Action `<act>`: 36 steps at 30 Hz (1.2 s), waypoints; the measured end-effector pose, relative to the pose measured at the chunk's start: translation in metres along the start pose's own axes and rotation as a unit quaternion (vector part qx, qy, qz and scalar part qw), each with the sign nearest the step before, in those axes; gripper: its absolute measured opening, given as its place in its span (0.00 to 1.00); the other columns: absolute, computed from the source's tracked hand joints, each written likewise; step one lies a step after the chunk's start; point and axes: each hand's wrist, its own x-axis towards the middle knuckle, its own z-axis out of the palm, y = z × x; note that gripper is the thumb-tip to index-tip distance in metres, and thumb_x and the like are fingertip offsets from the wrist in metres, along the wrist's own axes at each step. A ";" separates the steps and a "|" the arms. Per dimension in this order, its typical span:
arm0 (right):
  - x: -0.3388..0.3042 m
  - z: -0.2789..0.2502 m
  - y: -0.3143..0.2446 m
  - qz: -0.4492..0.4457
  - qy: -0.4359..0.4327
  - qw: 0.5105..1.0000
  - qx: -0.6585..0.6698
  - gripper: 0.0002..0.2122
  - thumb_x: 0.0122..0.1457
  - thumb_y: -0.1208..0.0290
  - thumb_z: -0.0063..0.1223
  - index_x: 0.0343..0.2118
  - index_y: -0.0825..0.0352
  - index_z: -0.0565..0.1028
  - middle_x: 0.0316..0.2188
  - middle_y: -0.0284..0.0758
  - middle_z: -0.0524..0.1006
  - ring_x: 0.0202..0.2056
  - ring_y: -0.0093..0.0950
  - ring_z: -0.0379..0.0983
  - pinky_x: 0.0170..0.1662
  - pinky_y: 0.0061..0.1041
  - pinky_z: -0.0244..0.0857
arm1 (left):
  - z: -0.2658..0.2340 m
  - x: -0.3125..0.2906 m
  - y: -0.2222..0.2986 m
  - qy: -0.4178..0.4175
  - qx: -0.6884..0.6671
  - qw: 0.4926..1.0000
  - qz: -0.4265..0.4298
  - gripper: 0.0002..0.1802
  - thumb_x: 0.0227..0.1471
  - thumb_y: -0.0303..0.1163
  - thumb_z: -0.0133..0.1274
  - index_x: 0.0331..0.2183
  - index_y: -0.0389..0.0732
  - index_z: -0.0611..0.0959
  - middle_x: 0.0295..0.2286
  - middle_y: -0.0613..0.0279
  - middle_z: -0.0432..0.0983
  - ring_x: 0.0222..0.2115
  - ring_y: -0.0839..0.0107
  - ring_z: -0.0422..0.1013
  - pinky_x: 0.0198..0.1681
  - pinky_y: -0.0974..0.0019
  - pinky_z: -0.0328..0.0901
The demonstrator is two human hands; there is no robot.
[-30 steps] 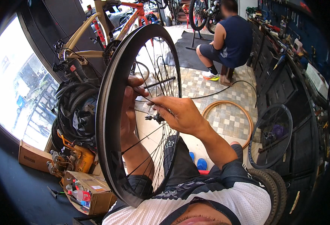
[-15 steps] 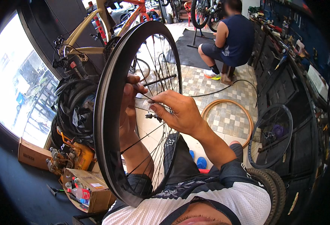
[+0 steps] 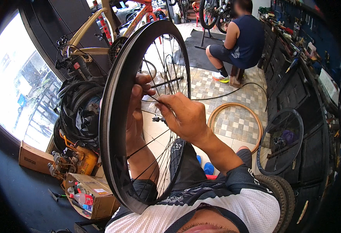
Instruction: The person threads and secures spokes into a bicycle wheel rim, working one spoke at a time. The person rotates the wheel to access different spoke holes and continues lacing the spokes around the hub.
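A black deep-rimmed bicycle wheel point(image 3: 114, 97) stands upright in front of me, its lower part against my body. My right hand point(image 3: 186, 116) reaches in from the right side of the wheel, thumb and forefinger pinched on a thin black spoke point(image 3: 155, 99). Inside the rim, my left hand point(image 3: 135, 112) is closed, its fingers curled close to the spoke's other end. What those fingertips hold is hidden. The small hub point(image 3: 157, 119) shows just below my right fingers, with several spokes running from it.
A cardboard box of bottles point(image 3: 96, 202), a yellow compressor point(image 3: 87, 160) and bundled black tires point(image 3: 81, 105) lie at left. Tan tires point(image 3: 260, 134) and another wheel point(image 3: 280, 141) are at right, beside the cluttered workbench point(image 3: 294, 83). A seated person point(image 3: 248, 42) is farther off.
The wheel and both hands sit slightly farther right in the picture. My right fingers have closed more tightly around the spoke, and the left fingers have shifted a little.
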 end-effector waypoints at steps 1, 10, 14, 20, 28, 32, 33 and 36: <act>-0.002 0.000 -0.002 -0.005 0.006 1.000 -0.005 0.09 0.60 0.73 0.67 0.42 0.64 0.80 0.28 0.36 0.79 0.23 0.36 0.79 0.24 0.32 0.69 | 0.001 -0.002 -0.001 0.005 -0.009 1.000 0.014 0.20 0.67 0.37 0.55 0.53 0.32 0.81 0.48 0.53 0.76 0.43 0.67 0.73 0.50 0.60 0.68; -0.006 0.012 -0.012 -0.042 0.015 0.999 -0.026 0.09 0.60 0.75 0.65 0.42 0.66 0.78 0.26 0.37 0.77 0.20 0.37 0.75 0.22 0.34 0.67 | 0.001 0.012 0.010 -0.025 -0.051 0.995 0.077 0.23 0.60 0.20 0.60 0.56 0.41 0.80 0.42 0.58 0.79 0.42 0.68 0.73 0.42 0.56 0.71; -0.013 -0.003 0.011 -0.009 0.033 0.999 -0.024 0.07 0.63 0.75 0.63 0.40 0.67 0.77 0.25 0.38 0.78 0.21 0.35 0.77 0.23 0.32 0.68 | 0.007 0.016 -0.001 -0.024 -0.055 0.995 0.084 0.26 0.57 0.19 0.62 0.57 0.43 0.80 0.42 0.58 0.81 0.40 0.68 0.76 0.41 0.54 0.72; 0.006 -0.031 0.024 0.085 -0.046 0.988 0.122 0.07 0.65 0.70 0.63 0.39 0.68 0.79 0.30 0.41 0.83 0.29 0.37 0.82 0.34 0.32 0.73 | -0.005 0.019 0.003 -0.001 0.014 0.993 0.114 0.30 0.55 0.21 0.65 0.59 0.42 0.79 0.44 0.55 0.82 0.42 0.64 0.79 0.41 0.53 0.76; 0.030 -0.039 0.046 0.159 -0.140 0.967 0.139 0.12 0.65 0.60 0.63 0.39 0.65 0.82 0.28 0.38 0.83 0.26 0.35 0.80 0.30 0.30 0.68 | -0.010 0.023 -0.005 -0.049 -0.011 0.993 0.107 0.27 0.59 0.30 0.62 0.59 0.40 0.78 0.46 0.53 0.81 0.44 0.63 0.78 0.44 0.53 0.76; 0.033 -0.035 0.045 0.142 -0.130 0.976 0.105 0.14 0.65 0.55 0.63 0.38 0.63 0.82 0.24 0.38 0.82 0.24 0.37 0.79 0.28 0.32 0.68 | -0.016 0.025 -0.007 -0.082 -0.029 0.991 0.097 0.27 0.61 0.34 0.61 0.60 0.39 0.78 0.47 0.52 0.81 0.45 0.62 0.78 0.45 0.53 0.76; 0.033 -0.035 0.044 0.133 -0.124 0.979 0.092 0.14 0.65 0.54 0.63 0.37 0.63 0.82 0.23 0.38 0.82 0.24 0.38 0.79 0.28 0.33 0.68 | -0.016 0.024 -0.008 -0.092 -0.030 0.991 0.094 0.27 0.61 0.35 0.60 0.60 0.39 0.78 0.47 0.52 0.81 0.45 0.62 0.78 0.45 0.53 0.75; 0.031 -0.029 0.034 0.124 -0.084 0.988 0.042 0.14 0.65 0.56 0.61 0.33 0.63 0.80 0.20 0.39 0.80 0.23 0.40 0.79 0.27 0.36 0.69 | -0.020 0.027 -0.008 -0.123 -0.046 0.988 0.083 0.27 0.63 0.38 0.59 0.60 0.39 0.78 0.47 0.51 0.80 0.46 0.61 0.78 0.46 0.52 0.75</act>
